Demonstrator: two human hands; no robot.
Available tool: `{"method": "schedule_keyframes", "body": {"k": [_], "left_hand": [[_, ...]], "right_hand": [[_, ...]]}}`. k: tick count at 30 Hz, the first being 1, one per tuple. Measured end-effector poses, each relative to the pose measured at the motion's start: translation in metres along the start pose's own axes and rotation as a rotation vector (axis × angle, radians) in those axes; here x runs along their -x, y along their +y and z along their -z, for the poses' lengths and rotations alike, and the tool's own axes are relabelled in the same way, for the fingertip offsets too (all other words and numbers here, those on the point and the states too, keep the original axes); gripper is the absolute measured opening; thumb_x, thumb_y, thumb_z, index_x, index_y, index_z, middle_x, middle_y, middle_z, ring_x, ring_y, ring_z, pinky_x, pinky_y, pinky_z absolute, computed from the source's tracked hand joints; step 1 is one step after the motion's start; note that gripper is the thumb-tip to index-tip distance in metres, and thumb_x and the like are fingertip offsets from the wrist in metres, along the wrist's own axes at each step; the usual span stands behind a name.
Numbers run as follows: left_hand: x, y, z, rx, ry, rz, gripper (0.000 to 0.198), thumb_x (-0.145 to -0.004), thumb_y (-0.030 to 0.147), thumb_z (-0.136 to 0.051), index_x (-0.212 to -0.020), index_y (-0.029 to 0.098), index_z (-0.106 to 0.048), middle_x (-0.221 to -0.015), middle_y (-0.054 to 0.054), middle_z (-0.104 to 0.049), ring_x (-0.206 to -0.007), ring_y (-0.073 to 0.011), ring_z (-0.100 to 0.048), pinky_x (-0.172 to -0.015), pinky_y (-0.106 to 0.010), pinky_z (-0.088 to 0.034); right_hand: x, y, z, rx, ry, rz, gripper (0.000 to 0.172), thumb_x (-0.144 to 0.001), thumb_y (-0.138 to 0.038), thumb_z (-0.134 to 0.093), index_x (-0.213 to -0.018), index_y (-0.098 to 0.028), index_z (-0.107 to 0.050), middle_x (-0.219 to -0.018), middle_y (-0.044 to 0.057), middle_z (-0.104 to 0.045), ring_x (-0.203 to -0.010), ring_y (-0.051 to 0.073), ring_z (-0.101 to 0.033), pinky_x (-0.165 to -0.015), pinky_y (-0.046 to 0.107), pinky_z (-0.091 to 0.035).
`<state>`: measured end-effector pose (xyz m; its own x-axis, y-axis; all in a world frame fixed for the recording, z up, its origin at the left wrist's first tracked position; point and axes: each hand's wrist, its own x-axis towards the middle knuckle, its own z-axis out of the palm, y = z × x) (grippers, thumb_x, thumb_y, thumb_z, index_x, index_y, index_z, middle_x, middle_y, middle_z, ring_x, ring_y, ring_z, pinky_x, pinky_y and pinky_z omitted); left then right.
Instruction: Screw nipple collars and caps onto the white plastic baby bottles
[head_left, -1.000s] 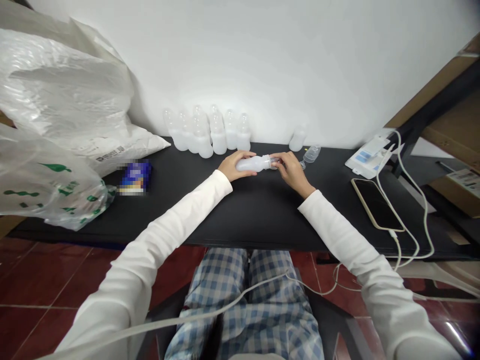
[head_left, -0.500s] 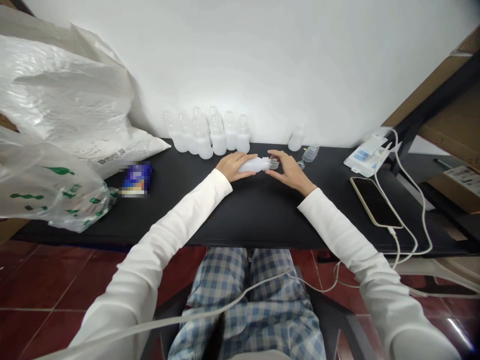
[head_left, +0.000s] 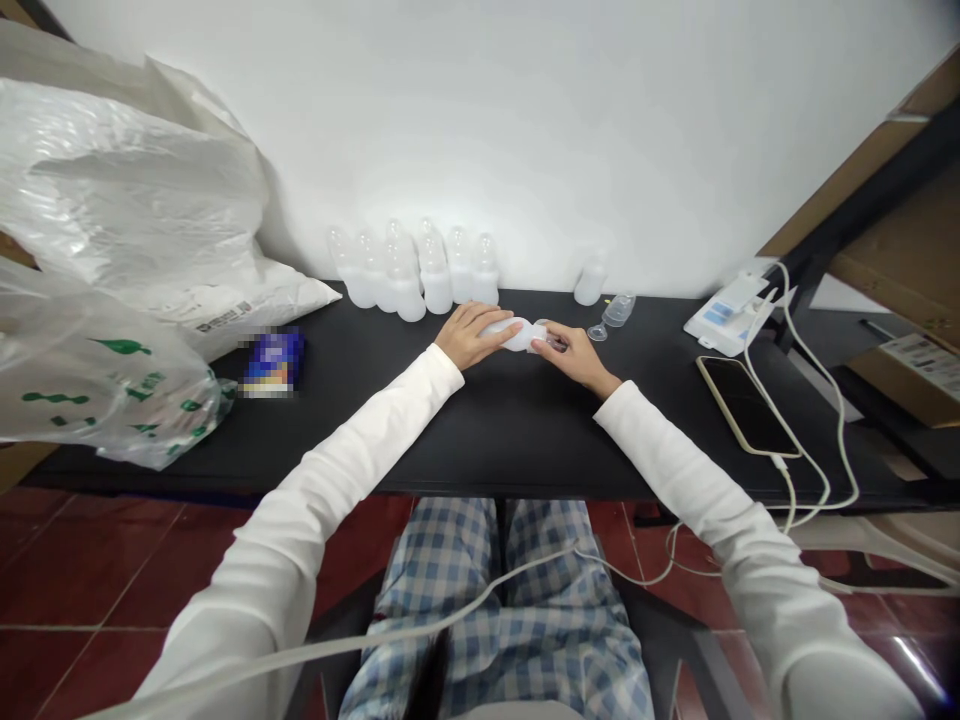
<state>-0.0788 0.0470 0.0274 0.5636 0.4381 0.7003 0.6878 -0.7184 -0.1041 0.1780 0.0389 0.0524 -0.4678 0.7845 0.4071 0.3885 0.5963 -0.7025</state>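
My left hand (head_left: 474,338) is closed round the body of a white baby bottle (head_left: 519,334), which lies on its side just above the table with its top toward the right. The fingers and thumb of my right hand (head_left: 570,352) pinch the bottle's collar end, where a clear teat partly shows between them. Just beyond that hand lie a clear dome cap (head_left: 619,309) and a small clear teat (head_left: 598,332). Behind them, against the wall, a white bottle (head_left: 590,281) stands without a dome. Several white bottles with clear domes (head_left: 435,270) stand grouped to the left.
Plastic bags (head_left: 120,360) fill the left end of the black table (head_left: 360,420), beside a small blue packet (head_left: 274,362). At right lie a phone (head_left: 748,405) with its white cable (head_left: 841,400) and a white power strip (head_left: 727,312). Cardboard boxes (head_left: 915,370) sit further right.
My right fingers have closed in round the bottle's collar and teat, where they were more spread before. My left thumb has moved up over the bottle.
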Motion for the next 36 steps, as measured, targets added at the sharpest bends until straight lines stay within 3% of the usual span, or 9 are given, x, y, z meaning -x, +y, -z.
{"method": "schedule_keyframes", "body": {"k": [5,9,13,16,21,27,29,33,36], "left_hand": [[0.000,0.000,-0.002,-0.014,0.016,0.057,0.031,-0.104,0.029,-0.050,-0.124,0.036,-0.072,-0.121,-0.005,-0.078,-0.118,-0.0223,-0.069,-0.108,-0.050,-0.052],[-0.002,-0.002,0.002,-0.005,-0.064,0.004,0.037,-0.103,0.044,-0.053,-0.134,0.030,-0.069,-0.126,-0.010,-0.076,-0.119,-0.0264,-0.070,-0.103,-0.047,-0.055],[-0.002,-0.002,0.004,0.036,-0.087,0.001,0.060,-0.099,0.060,-0.055,-0.141,0.019,-0.064,-0.121,-0.015,-0.077,-0.111,-0.0273,-0.073,-0.095,-0.041,-0.057],[0.001,-0.002,0.002,0.077,-0.083,0.048,0.064,-0.097,0.062,-0.057,-0.141,0.015,-0.064,-0.119,-0.015,-0.078,-0.105,-0.0252,-0.075,-0.094,-0.038,-0.058],[0.006,-0.001,-0.002,0.128,-0.154,0.103,0.064,-0.093,0.063,-0.064,-0.140,0.020,-0.066,-0.123,-0.011,-0.078,-0.104,-0.0233,-0.075,-0.092,-0.035,-0.060],[0.000,0.003,0.001,0.101,-0.092,0.011,0.062,-0.097,0.062,-0.057,-0.142,0.022,-0.064,-0.117,-0.011,-0.079,-0.103,-0.0231,-0.074,-0.097,-0.038,-0.059],[-0.004,0.005,0.003,0.074,-0.089,-0.005,0.058,-0.098,0.059,-0.056,-0.143,0.023,-0.064,-0.121,-0.012,-0.078,-0.109,-0.0249,-0.073,-0.100,-0.040,-0.057],[-0.008,0.006,0.007,0.029,-0.088,0.024,0.054,-0.099,0.053,-0.059,-0.145,0.025,-0.062,-0.129,-0.014,-0.075,-0.117,-0.0290,-0.071,-0.098,-0.043,-0.056],[-0.005,0.006,0.006,0.030,-0.081,0.016,0.060,-0.097,0.058,-0.060,-0.143,0.020,-0.064,-0.120,-0.016,-0.077,-0.107,-0.0283,-0.074,-0.089,-0.041,-0.057]], "right_hand": [[-0.004,-0.003,-0.008,-0.271,-0.094,-0.205,0.073,-0.085,-0.090,-0.044,-0.061,-0.022,-0.054,-0.044,-0.004,-0.042,-0.048,0.011,-0.037,-0.056,0.031,-0.033],[-0.009,0.003,-0.004,-0.286,-0.230,-0.299,0.080,-0.085,-0.092,-0.036,-0.068,-0.019,-0.065,-0.049,0.000,-0.054,-0.049,0.013,-0.045,-0.058,0.030,-0.039],[-0.006,0.007,0.002,-0.085,-0.018,-0.154,0.065,-0.089,-0.081,-0.049,-0.103,-0.021,-0.069,-0.090,0.004,-0.071,-0.068,0.015,-0.057,-0.068,0.031,-0.046],[-0.004,0.009,0.004,0.174,-0.005,-0.013,0.051,-0.087,-0.067,-0.066,-0.114,-0.023,-0.067,-0.104,0.006,-0.071,-0.078,0.018,-0.059,-0.078,0.034,-0.047],[-0.004,0.011,0.004,0.112,-0.065,0.055,0.047,-0.086,-0.067,-0.065,-0.096,-0.021,-0.065,-0.096,0.007,-0.067,-0.079,0.019,-0.057,-0.075,0.033,-0.047],[-0.004,0.006,0.010,0.112,-0.111,0.028,0.045,-0.086,-0.066,-0.065,-0.085,-0.022,-0.060,-0.072,-0.003,-0.050,-0.063,0.013,-0.040,-0.063,0.029,-0.036],[-0.004,0.005,0.013,0.149,-0.120,0.029,0.045,-0.086,-0.067,-0.066,-0.088,-0.022,-0.062,-0.069,-0.004,-0.049,-0.062,0.013,-0.040,-0.062,0.029,-0.035],[-0.008,0.008,0.024,0.309,-0.024,0.114,0.050,-0.096,-0.069,-0.052,-0.102,-0.023,-0.068,-0.084,0.005,-0.065,-0.077,0.021,-0.056,-0.079,0.037,-0.046],[-0.010,0.019,0.044,0.449,0.213,0.122,0.061,-0.107,-0.058,-0.019,-0.106,-0.024,-0.070,-0.103,0.012,-0.069,-0.099,0.028,-0.062,-0.098,0.048,-0.045]]}}
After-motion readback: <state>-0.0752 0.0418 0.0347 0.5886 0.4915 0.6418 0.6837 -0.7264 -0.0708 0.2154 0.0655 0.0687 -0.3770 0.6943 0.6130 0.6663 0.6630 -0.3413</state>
